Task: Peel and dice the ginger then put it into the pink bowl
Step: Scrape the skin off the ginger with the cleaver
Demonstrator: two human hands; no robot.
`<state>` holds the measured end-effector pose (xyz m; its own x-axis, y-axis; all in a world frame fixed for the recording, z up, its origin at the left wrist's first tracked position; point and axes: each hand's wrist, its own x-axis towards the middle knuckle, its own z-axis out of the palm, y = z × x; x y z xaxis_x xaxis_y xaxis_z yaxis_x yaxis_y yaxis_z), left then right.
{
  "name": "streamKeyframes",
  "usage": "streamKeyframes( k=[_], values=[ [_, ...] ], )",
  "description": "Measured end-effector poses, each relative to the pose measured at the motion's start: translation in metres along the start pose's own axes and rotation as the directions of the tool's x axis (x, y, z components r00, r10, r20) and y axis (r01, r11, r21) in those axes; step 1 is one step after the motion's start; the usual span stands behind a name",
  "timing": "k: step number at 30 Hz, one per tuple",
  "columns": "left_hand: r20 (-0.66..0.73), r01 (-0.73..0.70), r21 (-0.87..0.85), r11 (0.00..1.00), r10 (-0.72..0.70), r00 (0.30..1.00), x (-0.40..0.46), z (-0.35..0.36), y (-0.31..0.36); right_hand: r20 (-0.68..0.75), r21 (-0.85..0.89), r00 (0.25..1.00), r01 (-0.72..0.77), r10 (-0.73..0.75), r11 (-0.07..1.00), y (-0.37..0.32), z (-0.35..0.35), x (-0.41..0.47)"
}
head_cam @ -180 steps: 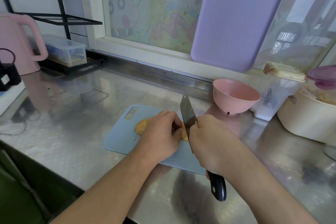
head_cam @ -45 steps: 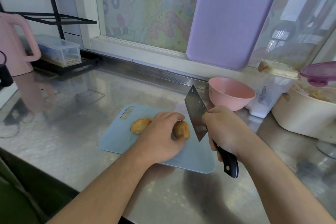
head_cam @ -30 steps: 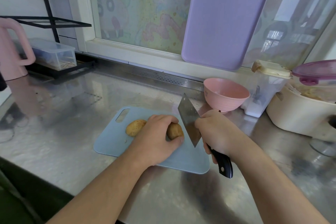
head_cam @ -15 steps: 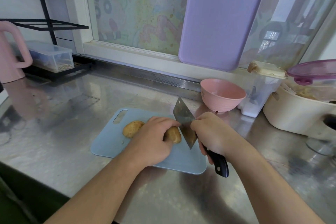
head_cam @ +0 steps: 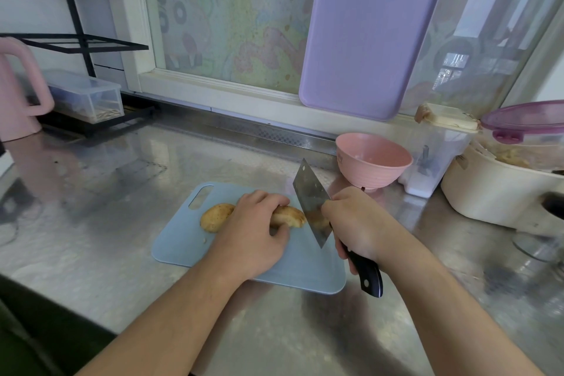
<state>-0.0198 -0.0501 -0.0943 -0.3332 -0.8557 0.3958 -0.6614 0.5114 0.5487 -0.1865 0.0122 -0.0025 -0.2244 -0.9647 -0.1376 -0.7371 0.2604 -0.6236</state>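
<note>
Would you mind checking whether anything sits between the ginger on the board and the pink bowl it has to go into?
Only the cleaver and the right hand gripping it lie between the ginger and the pink bowl. The steel counter beyond the blue cutting board shows nothing else in that path.

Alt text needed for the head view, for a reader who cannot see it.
On a blue cutting board, the left hand holds a piece of ginger while the right hand grips a cleaver with its blade against the ginger's end. A pink bowl stands behind on the steel counter.
</note>
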Motion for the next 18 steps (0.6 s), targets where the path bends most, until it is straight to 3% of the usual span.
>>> streamKeyframes(
  k=[9, 18],
  values=[
    [-0.115, -0.037, -0.062, 0.997, 0.03, 0.993, -0.0035, -0.0027, 0.0017, 0.026, -0.002, 1.0, -0.006, 0.006, 1.0, 0.0, -0.001, -0.0006],
    [-0.098, -0.067, -0.047, 0.997, 0.062, 0.993, -0.0049, -0.0056, 0.0054, 0.01, -0.006, 1.0, -0.008, 0.008, 1.0, 0.0007, -0.0004, 0.0005]
  ],
)
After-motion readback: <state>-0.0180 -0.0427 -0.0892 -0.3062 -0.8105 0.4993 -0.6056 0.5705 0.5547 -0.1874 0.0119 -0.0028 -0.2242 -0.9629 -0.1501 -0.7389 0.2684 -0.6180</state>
